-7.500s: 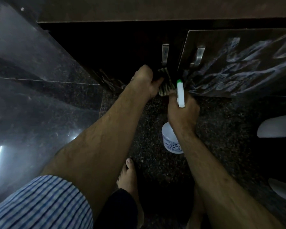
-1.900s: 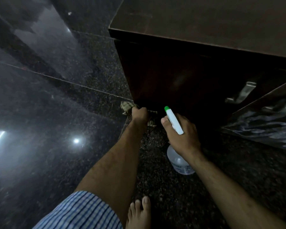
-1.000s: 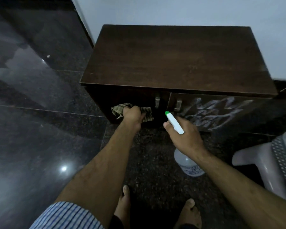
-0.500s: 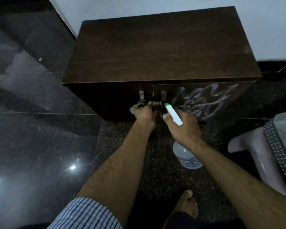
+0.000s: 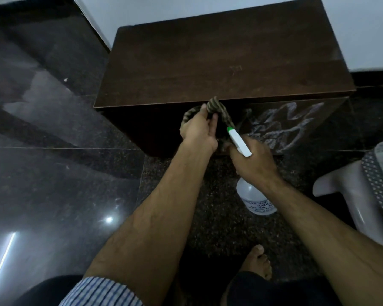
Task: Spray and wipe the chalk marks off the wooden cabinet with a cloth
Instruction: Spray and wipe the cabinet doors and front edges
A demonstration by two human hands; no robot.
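Note:
A dark wooden cabinet (image 5: pixel 219 58) stands against the white wall. White chalk marks (image 5: pixel 283 127) cover its right front door, while the left door looks dark and bare. My left hand (image 5: pixel 199 129) grips a striped cloth (image 5: pixel 219 107) bunched up in front of the cabinet's top front edge. My right hand (image 5: pixel 252 162) holds a spray bottle (image 5: pixel 255 199) by the neck. Its white nozzle with a green tip (image 5: pixel 238 140) points up at the cloth. The cloth hangs down towards my right hand.
Polished dark granite floor (image 5: pixel 53 173) spreads to the left. A pale plastic stool or chair (image 5: pixel 352 195) stands at the right. My bare foot (image 5: pixel 255 261) is on the floor below the bottle.
My left hand lifted the cloth from the left door's lower part up to the cabinet's top front edge. My right hand with the bottle stayed close beside it. The view rose higher.

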